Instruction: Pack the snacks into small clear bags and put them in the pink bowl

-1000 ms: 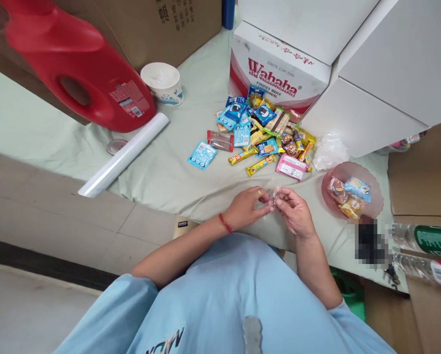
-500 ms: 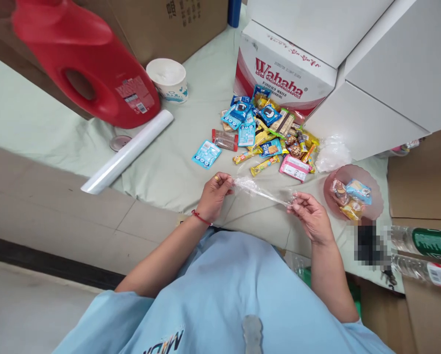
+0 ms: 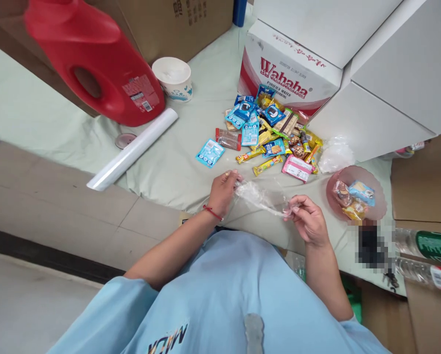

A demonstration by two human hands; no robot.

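A thin, clear plastic food cover (image 3: 259,194) with a gathered, elastic-looking edge spans the space between my two hands, low over the cloth. On its left end, my left hand (image 3: 224,192) is closed in a pinch. The other end is pinched between the fingers of my right hand (image 3: 308,216). Just beyond the cover lies a heap of wrapped snacks (image 3: 266,125) in blue, yellow and red packets. Right of my right hand stands a pink translucent bowl (image 3: 378,199) holding several wrapped snacks. Behind that bowl sits a crumpled bundle of clear plastic (image 3: 336,153).
To the left stand a red detergent jug (image 3: 105,64), a paper cup (image 3: 172,81) and a white roll (image 3: 132,150) near a small round lid (image 3: 126,141). A Wahaha carton (image 3: 286,73) is behind the snacks. Plastic bottles (image 3: 434,246) lie at far right.
The plastic cover has been spread wider and now bulges between my hands instead of being stretched into a narrow strip. My left hand has shifted slightly right.
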